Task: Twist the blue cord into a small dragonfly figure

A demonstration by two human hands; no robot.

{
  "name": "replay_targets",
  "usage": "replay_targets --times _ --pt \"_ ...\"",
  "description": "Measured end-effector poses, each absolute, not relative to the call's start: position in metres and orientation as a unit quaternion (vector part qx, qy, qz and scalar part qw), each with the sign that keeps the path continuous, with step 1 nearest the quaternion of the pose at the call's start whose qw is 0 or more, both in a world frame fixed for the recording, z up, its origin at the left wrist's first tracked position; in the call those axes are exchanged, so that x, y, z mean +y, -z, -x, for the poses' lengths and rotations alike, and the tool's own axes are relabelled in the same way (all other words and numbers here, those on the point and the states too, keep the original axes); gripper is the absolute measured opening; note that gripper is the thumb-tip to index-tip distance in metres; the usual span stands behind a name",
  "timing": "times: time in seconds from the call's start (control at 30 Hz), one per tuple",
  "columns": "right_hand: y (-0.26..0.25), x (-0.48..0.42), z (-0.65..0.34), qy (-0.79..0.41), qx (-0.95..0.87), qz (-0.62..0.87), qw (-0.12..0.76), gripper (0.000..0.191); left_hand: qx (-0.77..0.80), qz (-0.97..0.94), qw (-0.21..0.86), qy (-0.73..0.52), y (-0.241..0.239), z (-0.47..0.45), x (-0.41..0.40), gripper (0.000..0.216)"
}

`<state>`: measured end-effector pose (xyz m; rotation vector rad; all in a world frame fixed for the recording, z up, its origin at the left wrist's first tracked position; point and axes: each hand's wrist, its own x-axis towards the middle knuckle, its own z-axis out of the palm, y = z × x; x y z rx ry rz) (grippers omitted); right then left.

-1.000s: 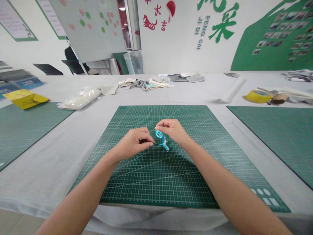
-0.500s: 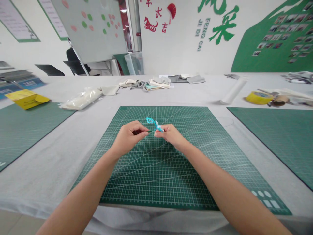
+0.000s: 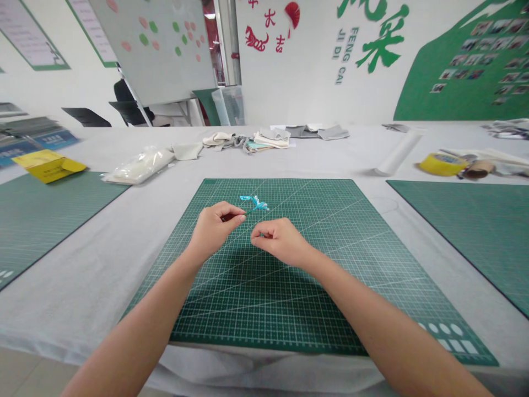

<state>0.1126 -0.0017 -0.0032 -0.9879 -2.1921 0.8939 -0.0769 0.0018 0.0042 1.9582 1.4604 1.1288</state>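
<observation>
My left hand (image 3: 215,227) is closed in a pinch on a thin dark tool whose tip carries a small curled blue paper strip (image 3: 253,202). The strip sticks out up and to the right of my fingers, above the green cutting mat (image 3: 289,286). My right hand (image 3: 278,240) sits just right of and below the left, fingers curled with thumb against forefinger. It is a little apart from the blue strip, and I cannot make out anything in it.
A grey cloth covers the table. More green mats lie at far left (image 3: 37,215) and far right (image 3: 475,220). Behind are a yellow box (image 3: 48,164), a clear plastic bag (image 3: 138,165), folded fabric pieces (image 3: 256,139), a white roll (image 3: 399,154) and yellow tape (image 3: 442,164).
The blue strip swung from hanging at my right fingers to pointing up and away on the tool. My right hand let go of it and dropped back toward me.
</observation>
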Motion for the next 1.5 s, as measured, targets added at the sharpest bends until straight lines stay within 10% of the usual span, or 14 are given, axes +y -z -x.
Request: replay_targets --times 0.8,1.5 --pt "-0.003 0.007 -0.129 -0.166 -0.826 0.385 0.376 0.015 0.382 -0.858 0.223 -0.26 -0.003 0.065 -0.01 0.015" --pt "0.029 0.038 -0.13 -0.495 -0.67 0.413 0.367 0.018 0.415 -0.787 0.255 -0.378 -0.012 0.07 -0.008 0.008"
